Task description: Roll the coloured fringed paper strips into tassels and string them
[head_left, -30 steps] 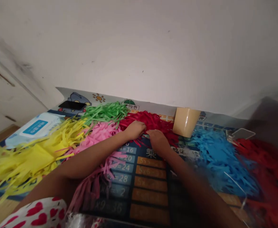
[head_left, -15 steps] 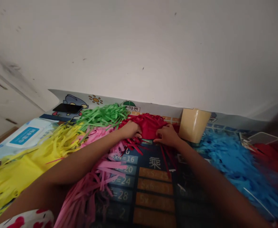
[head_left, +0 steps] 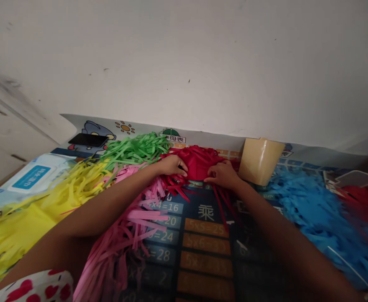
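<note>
A bundle of red fringed tissue paper (head_left: 197, 167) lies in the middle of the table, its flat uncut band facing me and thin strips spreading to both sides. My left hand (head_left: 172, 165) pinches the left edge of that band between thumb and fingers. On its right edge, my right hand (head_left: 223, 173) is closed in a similar pinch, with a few red strips hanging below it. Pink fringed paper (head_left: 133, 226) runs under and beside my left forearm. Green fringed paper (head_left: 136, 147) sits just behind my left hand.
Yellow fringed paper (head_left: 36, 222), a wet-wipes pack (head_left: 33, 178) and a black phone (head_left: 88, 140) are on the left. To the right stand a tan cup (head_left: 261, 161), blue fringed paper (head_left: 309, 209) and more red paper (head_left: 364, 205). A wall (head_left: 184, 63) rises behind the printed mat (head_left: 206, 243).
The view has shifted slightly. Both hands keep their grip on the red paper's edges, with only small finger movements.
</note>
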{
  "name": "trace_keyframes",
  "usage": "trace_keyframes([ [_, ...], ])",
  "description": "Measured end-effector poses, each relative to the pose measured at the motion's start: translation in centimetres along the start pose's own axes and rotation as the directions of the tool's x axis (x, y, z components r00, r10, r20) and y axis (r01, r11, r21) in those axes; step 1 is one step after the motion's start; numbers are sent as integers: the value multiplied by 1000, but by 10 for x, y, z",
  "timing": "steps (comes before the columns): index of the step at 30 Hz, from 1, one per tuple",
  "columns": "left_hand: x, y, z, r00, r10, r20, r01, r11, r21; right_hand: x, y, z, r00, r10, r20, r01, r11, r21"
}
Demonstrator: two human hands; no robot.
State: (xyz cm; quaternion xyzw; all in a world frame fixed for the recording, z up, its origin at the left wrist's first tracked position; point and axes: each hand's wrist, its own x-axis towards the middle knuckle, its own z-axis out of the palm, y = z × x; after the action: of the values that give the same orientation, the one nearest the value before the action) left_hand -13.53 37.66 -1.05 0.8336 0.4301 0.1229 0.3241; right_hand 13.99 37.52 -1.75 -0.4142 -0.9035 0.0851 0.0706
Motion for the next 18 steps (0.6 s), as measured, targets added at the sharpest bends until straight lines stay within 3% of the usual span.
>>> trace_keyframes([
  [10, 2, -1, 0, 999, -49, 16, 50, 997, -66, 0, 1, 3, 1000, 17, -13, -16, 1000, 3],
  [18, 2, 1, 2, 998, -64, -18, 64, 998, 4, -1, -2, 3, 999, 30, -27, -30, 999, -11],
])
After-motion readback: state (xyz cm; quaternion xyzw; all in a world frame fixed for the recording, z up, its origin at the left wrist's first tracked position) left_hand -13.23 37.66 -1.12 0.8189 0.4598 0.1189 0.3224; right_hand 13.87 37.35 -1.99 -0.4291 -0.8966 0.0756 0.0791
